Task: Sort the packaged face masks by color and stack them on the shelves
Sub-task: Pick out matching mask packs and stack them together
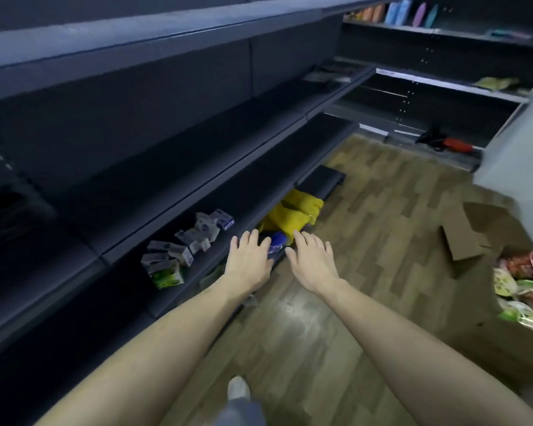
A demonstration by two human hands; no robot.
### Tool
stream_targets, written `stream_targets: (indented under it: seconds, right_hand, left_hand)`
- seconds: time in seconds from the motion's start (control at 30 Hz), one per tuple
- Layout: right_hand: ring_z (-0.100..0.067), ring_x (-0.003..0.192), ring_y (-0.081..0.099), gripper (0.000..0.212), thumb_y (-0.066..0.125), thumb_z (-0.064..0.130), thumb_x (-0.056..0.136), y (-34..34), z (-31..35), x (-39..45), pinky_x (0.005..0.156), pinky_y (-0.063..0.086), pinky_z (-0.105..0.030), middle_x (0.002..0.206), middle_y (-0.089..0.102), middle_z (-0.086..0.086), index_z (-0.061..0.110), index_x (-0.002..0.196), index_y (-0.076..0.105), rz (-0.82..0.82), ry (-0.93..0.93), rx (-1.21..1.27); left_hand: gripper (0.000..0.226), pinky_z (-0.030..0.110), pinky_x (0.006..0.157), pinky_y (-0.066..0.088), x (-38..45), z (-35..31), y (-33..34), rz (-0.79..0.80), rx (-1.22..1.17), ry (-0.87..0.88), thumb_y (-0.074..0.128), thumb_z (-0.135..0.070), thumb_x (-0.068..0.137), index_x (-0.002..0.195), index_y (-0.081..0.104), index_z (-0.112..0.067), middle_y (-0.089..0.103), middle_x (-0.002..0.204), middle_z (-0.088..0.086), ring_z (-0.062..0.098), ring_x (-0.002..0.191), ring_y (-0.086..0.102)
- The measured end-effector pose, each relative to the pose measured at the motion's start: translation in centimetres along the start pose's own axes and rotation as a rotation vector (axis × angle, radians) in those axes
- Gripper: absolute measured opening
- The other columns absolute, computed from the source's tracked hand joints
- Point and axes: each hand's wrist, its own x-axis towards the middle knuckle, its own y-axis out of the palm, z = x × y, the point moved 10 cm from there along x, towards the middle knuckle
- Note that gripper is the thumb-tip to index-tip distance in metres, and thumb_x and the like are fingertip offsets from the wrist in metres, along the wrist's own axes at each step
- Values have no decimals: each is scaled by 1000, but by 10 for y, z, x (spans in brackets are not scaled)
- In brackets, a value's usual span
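Below the dark shelf's (197,272) front edge, both hands reach down with fingers spread and released: left hand (249,259) over a blue packet (277,242), right hand (311,259) just beside it, neither grip holding anything. Yellow packets (296,210) lie just beyond on the bottom level. Small white and green boxes (182,250) sit on the shelf to the left; a cardboard box (474,235) stands on the wood floor (366,241) at right.

Small cardboard boxes (185,250) lie on the long dark metal shelf (130,241); plastic-wrapped packages (293,219) sit beneath it, an open cardboard carton (505,302) to its right.
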Motion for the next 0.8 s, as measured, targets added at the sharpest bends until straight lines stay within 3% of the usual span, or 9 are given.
stream_targets:
  seconds: [0.17,0.53,0.8]
  right_hand:
    - [-24,146,28,56,32,47,105,-8,-75,59,119,20,-51,157,35,-2,21,155,27,6,88,-19]
    - [-22,146,27,54,31,45,106,-64,-232,214,119,18,-49,158,34,-2,21,154,29,-13,300,-39]
    - [-22,148,22,55,29,44,106,-80,-344,333,121,14,-49,161,28,-3,21,156,25,6,331,-9]
  left_hand:
    - [46,49,112,26,104,-48,11,9,-1,93,46,-45,97,137,45,-21,46,138,7,30,135,34]
    - [48,51,115,21,330,-158,0,55,-29,299,43,-44,99,142,42,-22,47,140,10,31,141,30]
    - [51,51,118,18,484,-235,6,74,2,359,43,-42,101,147,39,-21,41,146,11,31,144,24]
